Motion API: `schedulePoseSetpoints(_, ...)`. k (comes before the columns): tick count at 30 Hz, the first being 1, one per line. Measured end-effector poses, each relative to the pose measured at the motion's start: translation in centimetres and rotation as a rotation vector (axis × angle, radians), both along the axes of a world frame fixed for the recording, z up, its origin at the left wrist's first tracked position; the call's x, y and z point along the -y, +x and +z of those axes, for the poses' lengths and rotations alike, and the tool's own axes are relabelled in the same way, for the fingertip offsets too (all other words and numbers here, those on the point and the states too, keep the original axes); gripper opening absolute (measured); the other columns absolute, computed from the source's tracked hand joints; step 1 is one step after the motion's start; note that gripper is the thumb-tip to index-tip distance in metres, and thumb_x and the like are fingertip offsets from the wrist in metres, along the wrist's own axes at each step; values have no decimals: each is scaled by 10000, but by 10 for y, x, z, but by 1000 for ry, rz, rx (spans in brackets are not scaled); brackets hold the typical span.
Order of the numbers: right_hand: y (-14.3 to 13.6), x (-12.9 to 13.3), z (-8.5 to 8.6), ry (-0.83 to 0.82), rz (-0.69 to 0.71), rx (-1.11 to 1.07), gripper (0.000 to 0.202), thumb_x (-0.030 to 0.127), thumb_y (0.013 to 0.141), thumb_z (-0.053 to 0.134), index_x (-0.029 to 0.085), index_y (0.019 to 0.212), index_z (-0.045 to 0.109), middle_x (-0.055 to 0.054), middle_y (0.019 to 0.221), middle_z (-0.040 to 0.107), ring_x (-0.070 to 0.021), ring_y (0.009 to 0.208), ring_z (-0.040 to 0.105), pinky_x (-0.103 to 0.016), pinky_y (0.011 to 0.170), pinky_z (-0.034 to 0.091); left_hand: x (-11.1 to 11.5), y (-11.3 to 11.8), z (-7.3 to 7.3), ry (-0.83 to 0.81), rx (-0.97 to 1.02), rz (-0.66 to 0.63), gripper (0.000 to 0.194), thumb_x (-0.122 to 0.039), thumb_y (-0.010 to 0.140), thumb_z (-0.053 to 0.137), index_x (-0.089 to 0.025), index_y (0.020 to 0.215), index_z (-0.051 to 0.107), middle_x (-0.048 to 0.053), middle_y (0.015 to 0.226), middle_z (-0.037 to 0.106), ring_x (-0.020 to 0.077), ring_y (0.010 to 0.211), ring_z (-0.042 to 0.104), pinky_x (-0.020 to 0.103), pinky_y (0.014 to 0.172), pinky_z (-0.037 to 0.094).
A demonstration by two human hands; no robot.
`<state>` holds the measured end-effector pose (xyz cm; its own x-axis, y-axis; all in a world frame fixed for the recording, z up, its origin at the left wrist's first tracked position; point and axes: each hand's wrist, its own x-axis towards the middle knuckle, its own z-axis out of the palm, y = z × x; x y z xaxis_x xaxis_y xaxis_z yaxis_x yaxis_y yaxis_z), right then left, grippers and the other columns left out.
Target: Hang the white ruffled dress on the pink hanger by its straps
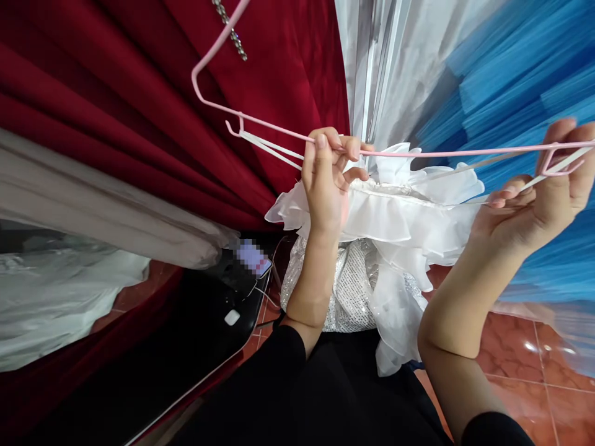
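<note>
A pink clothes hanger point(441, 152) stretches across the view above a white dress point(381, 217) with ruffled organza and a silver sequined body. My left hand point(325, 173) grips the hanger's bar near its middle, with fingers curled over it. White straps point(269, 147) run from the hanger's left hook towards the dress, partly behind my left hand. At the hanger's right hook my right hand point(548, 192) has its fingers around a white strap point(534, 181), close against the bar; its upper fingers are blurred. Below the bar, the dress hangs down against my lap.
Dark red drapery point(279, 68) fills the upper left, with a beaded strand point(237, 43) before it. Blue tulle point(520, 93) is at the right. A lit phone point(253, 257) and a small white case point(232, 318) lie on a black surface point(204, 328). Red tiles point(515, 347) cover the floor.
</note>
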<state>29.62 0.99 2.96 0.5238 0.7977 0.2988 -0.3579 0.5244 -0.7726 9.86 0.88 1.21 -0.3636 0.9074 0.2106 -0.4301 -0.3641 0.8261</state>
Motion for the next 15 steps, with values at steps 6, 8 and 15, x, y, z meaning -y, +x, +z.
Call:
schedulePoseSetpoints(6, -1, 6, 2, -86, -110, -74, 494, 26, 910, 350, 240, 782, 777, 15, 1032, 734, -100, 883, 719, -91, 361, 358, 0, -8, -2, -13, -6, -48, 346, -594, 908, 464, -249, 881, 457, 63, 830, 542, 232, 1006, 626, 259, 601, 550)
schedulePoseSetpoints(8, -4, 7, 2, -151, -136, 53, 391, 40, 888, 456, 219, 761, 779, -13, 916, 731, -89, 629, 685, -135, 350, 373, -1, -11, -1, -12, -1, -41, 326, -569, 918, 465, -247, 872, 456, 57, 826, 536, 228, 982, 634, 261, 607, 552)
schedulePoseSetpoints(15, -18, 2, 8, -82, -259, 269, 294, 14, 813, 581, 245, 694, 718, 13, 728, 622, -78, 564, 539, -206, 516, 535, 0, -11, 0, -26, -24, -28, 254, -454, 972, 402, -241, 839, 441, 49, 789, 541, 211, 930, 657, 237, 563, 547)
